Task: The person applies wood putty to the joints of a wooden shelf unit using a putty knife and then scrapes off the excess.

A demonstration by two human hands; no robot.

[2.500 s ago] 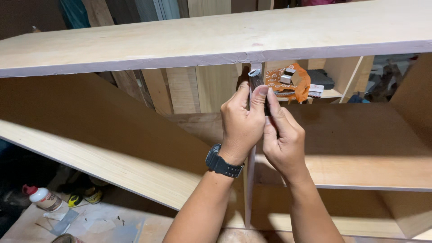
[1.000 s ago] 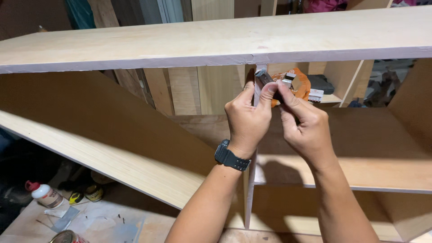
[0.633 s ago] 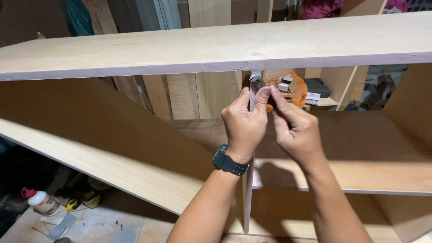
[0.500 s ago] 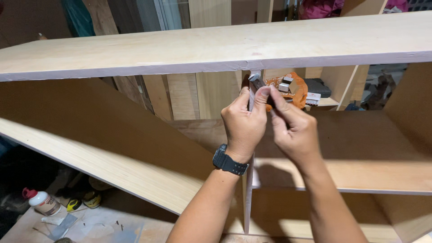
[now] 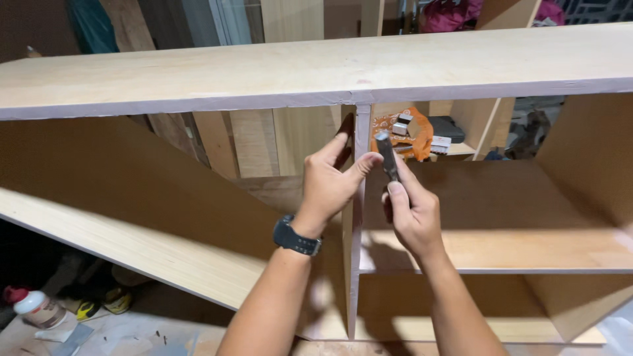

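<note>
Right hand (image 5: pixel 414 214) closed around a small dark metal tool (image 5: pixel 387 155), its tip raised at 12 o'clock just beside the upright wooden divider (image 5: pixel 360 217). Left hand (image 5: pixel 328 183) (wristwatch (image 5: pixel 297 236) on the wrist) grips the divider's front edge, thumb across it. Top board (image 5: pixel 264 82) spans overhead; a shelf (image 5: pixel 501 247) lies at 3 o'clock, a bottle (image 5: pixel 36 306) at 8 o'clock.

A white glue bottle (image 5: pixel 33 308) with a red cap stands near left; an orange bag (image 5: pixel 403 132) lies far behind, beside a dark case (image 5: pixel 446 128)
</note>
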